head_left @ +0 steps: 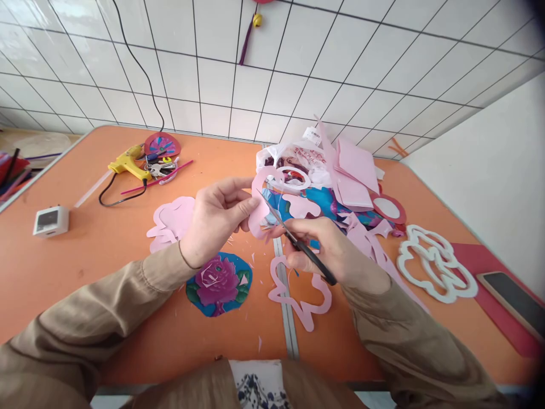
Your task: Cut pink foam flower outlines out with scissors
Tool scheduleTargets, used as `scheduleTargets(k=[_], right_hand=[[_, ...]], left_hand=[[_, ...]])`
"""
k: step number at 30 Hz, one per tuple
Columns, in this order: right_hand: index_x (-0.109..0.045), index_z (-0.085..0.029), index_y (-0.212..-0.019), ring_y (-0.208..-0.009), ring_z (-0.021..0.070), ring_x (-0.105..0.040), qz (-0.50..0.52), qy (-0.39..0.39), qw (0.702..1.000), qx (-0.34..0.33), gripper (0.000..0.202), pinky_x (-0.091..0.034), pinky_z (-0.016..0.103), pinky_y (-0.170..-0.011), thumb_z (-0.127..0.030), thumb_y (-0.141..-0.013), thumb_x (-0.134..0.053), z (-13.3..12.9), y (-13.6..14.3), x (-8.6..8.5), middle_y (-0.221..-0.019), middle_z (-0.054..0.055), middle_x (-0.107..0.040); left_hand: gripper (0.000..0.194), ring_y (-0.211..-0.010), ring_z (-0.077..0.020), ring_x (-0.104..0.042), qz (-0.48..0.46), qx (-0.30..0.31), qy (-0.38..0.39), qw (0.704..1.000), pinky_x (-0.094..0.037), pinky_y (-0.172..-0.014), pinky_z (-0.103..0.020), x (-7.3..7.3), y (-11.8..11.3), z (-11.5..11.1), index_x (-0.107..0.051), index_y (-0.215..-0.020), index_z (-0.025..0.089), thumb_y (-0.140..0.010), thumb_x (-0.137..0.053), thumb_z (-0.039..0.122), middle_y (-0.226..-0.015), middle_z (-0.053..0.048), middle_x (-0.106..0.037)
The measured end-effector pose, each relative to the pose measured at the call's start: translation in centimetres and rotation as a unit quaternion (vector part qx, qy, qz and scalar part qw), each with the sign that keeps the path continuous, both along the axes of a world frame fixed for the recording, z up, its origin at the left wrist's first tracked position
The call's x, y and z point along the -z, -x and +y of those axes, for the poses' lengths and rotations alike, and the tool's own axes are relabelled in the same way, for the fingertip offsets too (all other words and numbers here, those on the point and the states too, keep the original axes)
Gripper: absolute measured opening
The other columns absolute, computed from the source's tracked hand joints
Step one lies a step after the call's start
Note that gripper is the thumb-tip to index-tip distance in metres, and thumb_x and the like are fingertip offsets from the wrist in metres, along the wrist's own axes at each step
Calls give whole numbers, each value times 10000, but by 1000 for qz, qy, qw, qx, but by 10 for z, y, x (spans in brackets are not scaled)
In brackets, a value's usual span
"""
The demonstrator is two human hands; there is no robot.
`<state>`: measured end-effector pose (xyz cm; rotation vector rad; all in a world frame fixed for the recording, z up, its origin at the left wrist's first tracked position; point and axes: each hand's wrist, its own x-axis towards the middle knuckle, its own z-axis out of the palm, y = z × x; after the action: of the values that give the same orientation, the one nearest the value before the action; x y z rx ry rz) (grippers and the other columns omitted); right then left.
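Observation:
My left hand (223,213) pinches a curved pink felt-like cutout (257,218) between thumb and fingers, holding it above the table. In my right hand (317,244) is a pair of scissors (310,258) with dark handles, its blades pointing up and left against the inner edge of the cutout. Beneath my hands lie a pink outline-shaped offcut (314,309) and a round blue fabric piece with a purple flower (218,284). Left of my left hand rest several pink cut shapes (174,218), partly hidden by it.
A yellow glue gun (131,163) with a cord, keys (160,168) and a white box-shaped device (51,221) are at the left. Folded pink sheets (355,170) and a plastic bag (313,156) pile at the back. White cloud-shaped frames (438,264) and a phone (513,301) lie right.

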<state>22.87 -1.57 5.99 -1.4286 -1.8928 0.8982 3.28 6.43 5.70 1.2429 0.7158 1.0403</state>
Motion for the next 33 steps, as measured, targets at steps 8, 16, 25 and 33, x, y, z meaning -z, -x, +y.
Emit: scheduleTargets(k=[8,16,25,33], right_hand=[[-693,-146,-985,-552,118,-502,169,71,983,-24,676,-393,263,-496,-776,-742,-693,2,8,12,-659,1,-584],[-691,-138,-957,-529,89,-451,197,42,979,-39,585,-359,248,-482,-699,-791,-712,4,9,15,-655,-15,-549],[-697,-144,-934,-523,88,-438,200,30,979,-28,541,-328,245,-463,-663,-784,-737,5,11,16,-643,-19,-543],[-678,-142,-915,-508,86,-398,187,59,981,-5,584,-319,255,-477,-697,-745,-751,2,14,8,-591,-50,-470]], left_hand=[[571,-476,-84,-599,20,1,-4,1000,-452,-450,-192,-3,-2,-7,-598,-1311,127,-762,-743,185,-642,48,-672],[695,-490,-104,-623,30,1,-36,999,-489,-464,-220,-5,-2,-12,-498,-1433,121,-784,-733,197,-648,47,-679],[737,-481,-101,-617,26,3,-19,999,-471,-447,-206,-8,-2,-14,-457,-1464,109,-786,-732,195,-622,51,-669],[735,-481,-107,-619,29,1,-12,1000,-477,-446,-209,-9,-2,-15,-463,-1465,113,-787,-734,197,-620,47,-670]])
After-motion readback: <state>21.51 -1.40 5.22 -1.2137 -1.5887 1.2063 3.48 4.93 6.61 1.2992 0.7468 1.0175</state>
